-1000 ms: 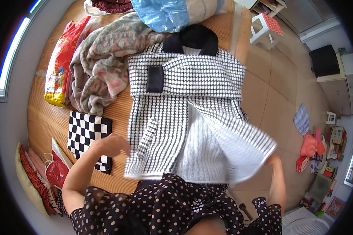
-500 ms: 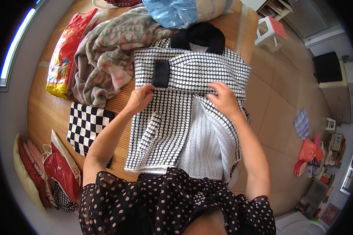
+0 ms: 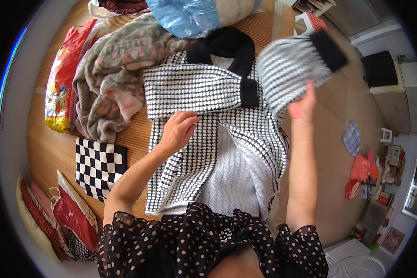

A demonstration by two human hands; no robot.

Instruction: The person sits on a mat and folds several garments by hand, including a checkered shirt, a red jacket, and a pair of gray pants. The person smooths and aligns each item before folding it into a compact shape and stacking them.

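Note:
A black-and-white patterned knit cardigan (image 3: pixel 185 139) with a black collar (image 3: pixel 241 46) lies on the wooden table in front of me. One sleeve (image 3: pixel 197 88) is laid across its chest from the left, its black cuff pointing right. My left hand (image 3: pixel 178 129) rests on the cardigan just below that sleeve, fingers extended and holding nothing. Off the table's right side, my right hand (image 3: pixel 303 102) grips the other sleeve (image 3: pixel 287 67) and holds it up. This raised sleeve and its black cuff are blurred by motion.
Left of the cardigan lie a grey-and-pink fuzzy garment (image 3: pixel 111 69), a black-and-white checkered cloth (image 3: pixel 99 167) and a red-and-yellow plastic bag (image 3: pixel 67 78). A clear-and-blue plastic-wrapped bundle (image 3: pixel 185 18) sits at the far edge. A stool (image 3: pixel 310 23) stands on the floor at right.
My right hand has swung one sleeve from across the chest up and out to the right. The other sleeve now shows, lying across the cardigan. My left hand has shifted right and slightly down.

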